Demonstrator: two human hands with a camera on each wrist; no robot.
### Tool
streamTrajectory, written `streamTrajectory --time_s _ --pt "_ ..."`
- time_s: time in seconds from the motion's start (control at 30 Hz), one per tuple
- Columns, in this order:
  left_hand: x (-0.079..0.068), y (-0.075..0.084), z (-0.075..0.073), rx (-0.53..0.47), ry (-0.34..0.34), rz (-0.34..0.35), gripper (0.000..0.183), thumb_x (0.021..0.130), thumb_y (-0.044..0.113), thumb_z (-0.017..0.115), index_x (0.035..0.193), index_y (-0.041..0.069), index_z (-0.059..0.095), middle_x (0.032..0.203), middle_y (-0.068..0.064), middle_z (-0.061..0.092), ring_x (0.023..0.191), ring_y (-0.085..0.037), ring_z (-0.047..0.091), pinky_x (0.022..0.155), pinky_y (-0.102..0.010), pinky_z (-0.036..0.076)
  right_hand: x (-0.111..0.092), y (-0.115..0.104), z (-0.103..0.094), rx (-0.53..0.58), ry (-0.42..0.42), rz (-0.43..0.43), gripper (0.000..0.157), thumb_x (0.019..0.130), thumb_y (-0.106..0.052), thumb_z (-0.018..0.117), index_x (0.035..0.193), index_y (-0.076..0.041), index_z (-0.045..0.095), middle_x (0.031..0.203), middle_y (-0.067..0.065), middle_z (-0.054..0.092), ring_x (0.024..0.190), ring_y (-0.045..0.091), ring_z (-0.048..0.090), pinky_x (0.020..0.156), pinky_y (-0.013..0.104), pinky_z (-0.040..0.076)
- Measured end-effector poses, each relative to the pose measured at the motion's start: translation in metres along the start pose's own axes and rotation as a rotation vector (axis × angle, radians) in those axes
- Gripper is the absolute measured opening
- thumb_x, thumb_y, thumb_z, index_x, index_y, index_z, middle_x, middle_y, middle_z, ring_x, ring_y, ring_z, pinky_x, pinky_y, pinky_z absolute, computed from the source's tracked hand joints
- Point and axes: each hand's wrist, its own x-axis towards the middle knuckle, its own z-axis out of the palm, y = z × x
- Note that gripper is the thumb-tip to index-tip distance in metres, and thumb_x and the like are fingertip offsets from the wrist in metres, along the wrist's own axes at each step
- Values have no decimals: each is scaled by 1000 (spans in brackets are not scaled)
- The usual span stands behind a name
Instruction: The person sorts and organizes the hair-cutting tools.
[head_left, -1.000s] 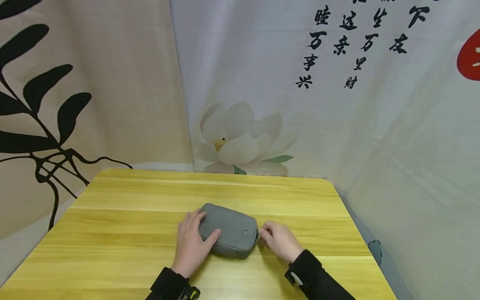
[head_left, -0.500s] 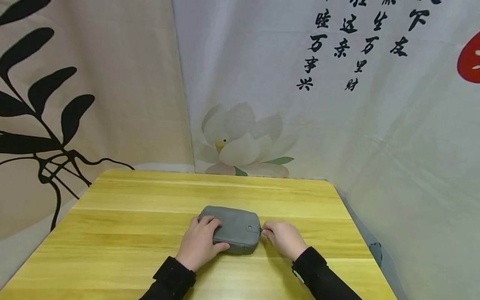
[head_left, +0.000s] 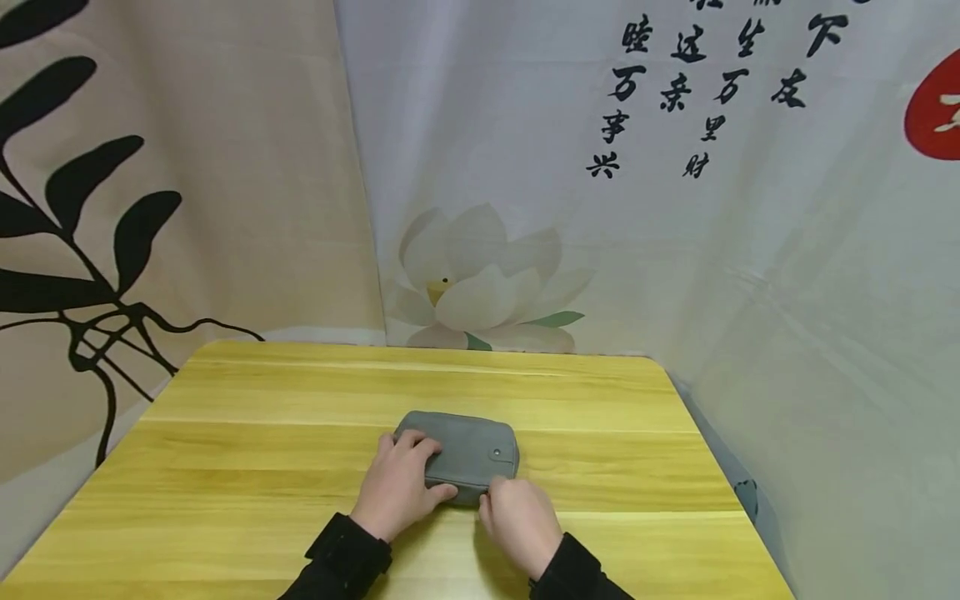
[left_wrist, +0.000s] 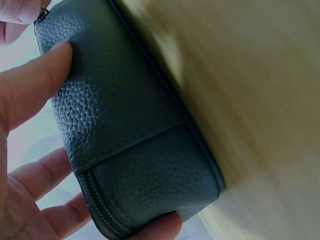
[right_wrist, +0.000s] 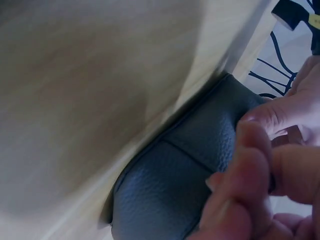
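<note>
A grey leather zip pouch (head_left: 468,446) lies on the wooden table, a small snap-like stud near its right end. My left hand (head_left: 401,483) grips its left part, thumb (left_wrist: 42,82) against the near side and fingers over the top and around the end. Zip teeth (left_wrist: 105,205) run along the pouch's edge at that left end. At the near right corner my right hand (head_left: 521,521) pinches the zipper pull, mostly hidden by the fingers (right_wrist: 245,175). A bit of dark metal slider (left_wrist: 42,14) shows beside those fingertips in the left wrist view.
The pale wooden table (head_left: 300,392) extends around the pouch on all sides. Behind it hang cloth backdrops (head_left: 637,250) with printed leaves, a lotus and dark characters.
My right hand has moved from the pouch's right end around the corner to its near side. Earlier, the pouch turned slightly and my left hand shifted its hold toward the near side.
</note>
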Motion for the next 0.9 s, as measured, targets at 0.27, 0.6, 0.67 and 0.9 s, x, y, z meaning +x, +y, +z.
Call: streamTrajectory --time_s 0.27,0.6,0.67,0.9 --pt "-7 -5 2 -56 -1 -32 60 80 48 93 125 13 77 139 -16 67 131 -49 55 106 -60 54 2 9 -8 208 -166 77 36 102 -33 73 71 -20 60 58 -13 43 48 1 36 47 20 28" --pt "-15 -8 0 -285 -18 -181 48 89 41 87 129 14 77 156 -18 58 142 -51 54 114 -67 47 3 40 -14 320 -94 222 38 102 -44 72 72 -24 60 59 -14 43 50 2 34 51 20 25" --pt "-16 -7 -1 -301 -18 -192 47 89 39 88 128 13 78 156 -19 58 143 -50 54 114 -66 47 3 44 -12 321 -92 234 33 101 -41 73 75 -24 62 61 -14 47 52 2 36 52 20 28" --pt "-24 -1 -7 -377 -56 -228 43 91 40 86 125 15 78 157 -14 57 147 -44 51 117 -59 47 1 56 -13 353 -130 241 32 104 -35 70 77 -21 60 62 -10 43 54 4 34 55 21 27"
